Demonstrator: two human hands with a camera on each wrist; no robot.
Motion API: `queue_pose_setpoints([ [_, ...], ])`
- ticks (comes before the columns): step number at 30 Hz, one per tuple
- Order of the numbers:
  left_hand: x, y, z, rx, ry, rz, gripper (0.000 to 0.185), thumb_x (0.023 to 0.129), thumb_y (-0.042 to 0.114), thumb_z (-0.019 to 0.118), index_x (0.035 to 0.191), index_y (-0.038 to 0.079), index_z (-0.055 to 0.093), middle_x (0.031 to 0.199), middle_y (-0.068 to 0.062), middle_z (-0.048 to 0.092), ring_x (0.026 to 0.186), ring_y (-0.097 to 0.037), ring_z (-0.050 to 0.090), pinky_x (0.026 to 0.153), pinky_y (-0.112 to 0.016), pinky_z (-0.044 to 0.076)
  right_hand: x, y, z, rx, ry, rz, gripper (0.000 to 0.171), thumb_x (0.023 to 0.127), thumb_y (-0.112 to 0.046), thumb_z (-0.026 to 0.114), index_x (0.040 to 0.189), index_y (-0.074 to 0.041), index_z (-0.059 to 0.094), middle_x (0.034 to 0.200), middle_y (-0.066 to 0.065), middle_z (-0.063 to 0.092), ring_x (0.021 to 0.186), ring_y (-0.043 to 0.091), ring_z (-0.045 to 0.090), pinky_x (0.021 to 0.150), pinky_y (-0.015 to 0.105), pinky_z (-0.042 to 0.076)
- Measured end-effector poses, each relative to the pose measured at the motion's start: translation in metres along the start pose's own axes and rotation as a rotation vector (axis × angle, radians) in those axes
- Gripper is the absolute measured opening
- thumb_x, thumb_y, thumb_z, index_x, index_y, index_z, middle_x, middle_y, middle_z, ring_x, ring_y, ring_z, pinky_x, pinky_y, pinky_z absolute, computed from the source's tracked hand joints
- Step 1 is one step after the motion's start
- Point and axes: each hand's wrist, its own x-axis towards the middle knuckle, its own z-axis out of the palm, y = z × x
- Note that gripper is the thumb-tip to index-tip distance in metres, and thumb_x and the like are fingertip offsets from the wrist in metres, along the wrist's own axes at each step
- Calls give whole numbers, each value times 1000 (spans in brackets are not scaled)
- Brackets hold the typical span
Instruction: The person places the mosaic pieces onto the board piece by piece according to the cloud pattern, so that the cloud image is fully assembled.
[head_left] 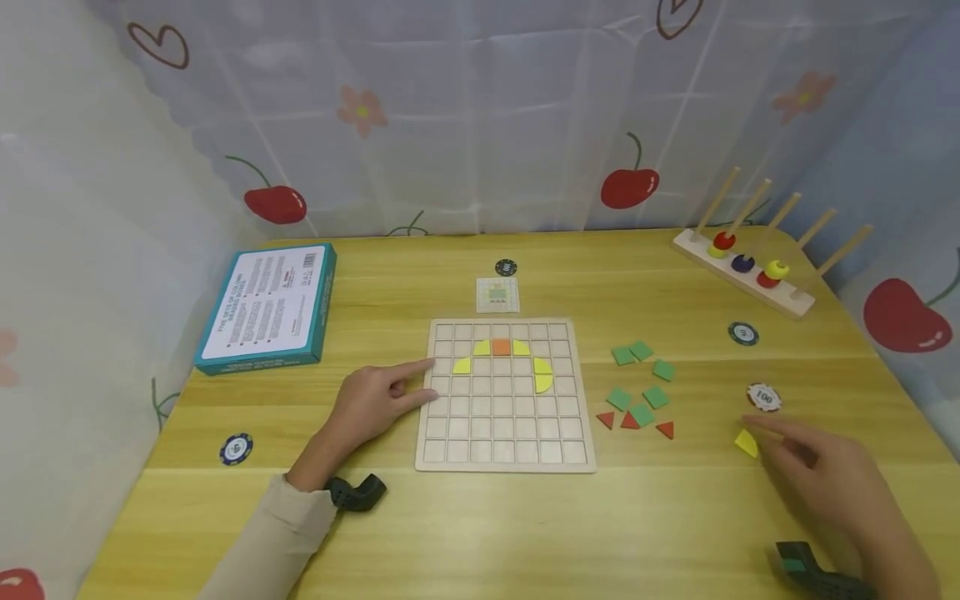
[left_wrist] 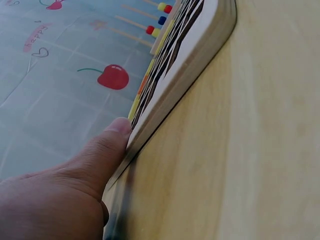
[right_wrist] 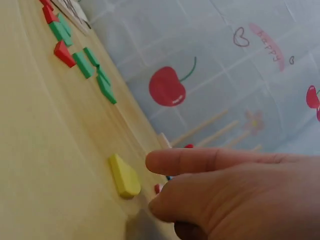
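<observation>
Two hands at work: left hand (head_left: 372, 400) flat, steadying the board (head_left: 506, 395) — right hand (head_left: 828, 471), fingers extended and empty, nears the yellow piece (head_left: 746, 442); a clean pinch at its edges would serve best.

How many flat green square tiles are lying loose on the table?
6, all on the table right of the wooden grid board: three in an upper cluster, three lower. None seems hidden.

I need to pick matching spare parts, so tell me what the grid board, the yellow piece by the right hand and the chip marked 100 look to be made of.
Grid board: pale, unpainted wood, probably plywood; its edge shows bare, light grain.
Yellow piece: thick and matte, likely painted wood, though plastic is possible.
Chip marked 100: looks like a plastic or composite poker chip with printed edge stripes; too small to be certain.
</observation>
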Motion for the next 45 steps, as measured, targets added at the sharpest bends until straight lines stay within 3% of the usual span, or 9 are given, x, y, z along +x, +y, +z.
queue_pose_setpoints([
  [2,0,0,0,0,9,2,49,88,53,76,131,29,73,56,14,39,51,-4,31,51,-27,27,-2,2,0,3,-7,-15,33,95,-6,70,128,-11,73,110,21,71,84,26,63,66,36,50],
  [3,0,-1,0,1,13,5,49,88,53,77,131,28,73,56,13,39,50,-4,31,51,-27,27,-3,1,0,8,-7,-26,34,94,-4,70,127,-11,73,100,18,72,78,21,61,62,32,46],
  [7,0,-2,0,-3,9,-5,49,89,54,76,131,28,72,56,12,39,50,-5,31,51,-27,26,-3,-4,2,60,-9,-51,32,95,-10,72,127,-14,73,78,-1,60,62,6,44,55,26,37],
  [9,0,-2,1,-9,-4,-17,50,89,54,75,132,28,72,57,12,39,51,-5,31,51,-27,27,-2,-9,4,80,-12,-57,29,96,-15,73,125,-15,74,74,-4,58,61,5,44,55,26,38],
  [17,-1,-1,0,-15,13,-5,50,88,54,76,131,28,73,56,13,38,51,-5,31,51,-27,26,3,-22,13,84,19,-56,27,95,-27,76,119,-15,74,63,-5,45,56,7,39,51,27,30],
  [23,-2,-1,-1,-18,16,-9,50,88,53,76,131,28,73,56,13,38,50,-5,31,51,-27,26,8,-37,20,78,39,-73,27,95,-33,76,114,-16,70,62,-7,43,52,7,36,49,28,29],
  [30,-1,-3,3,-8,11,4,49,90,55,74,132,29,72,56,13,39,51,-5,31,51,-27,27,12,-53,35,106,147,-172,28,86,-29,85,104,-17,68,59,-12,39,50,3,33,49,25,33],
  [38,-1,-2,0,-11,10,-2,50,89,55,74,132,29,72,55,13,38,50,-4,30,51,-27,27,33,-107,66,183,220,-389,33,75,-25,92,91,-21,64,60,-18,34,50,-1,32,47,22,31],
  [45,-1,-1,1,-15,14,10,51,89,56,74,131,29,72,56,14,39,51,-4,31,51,-27,28,60,-183,101,237,188,-554,33,80,-34,88,91,-19,62,59,-17,34,49,-2,27,44,20,25],
])
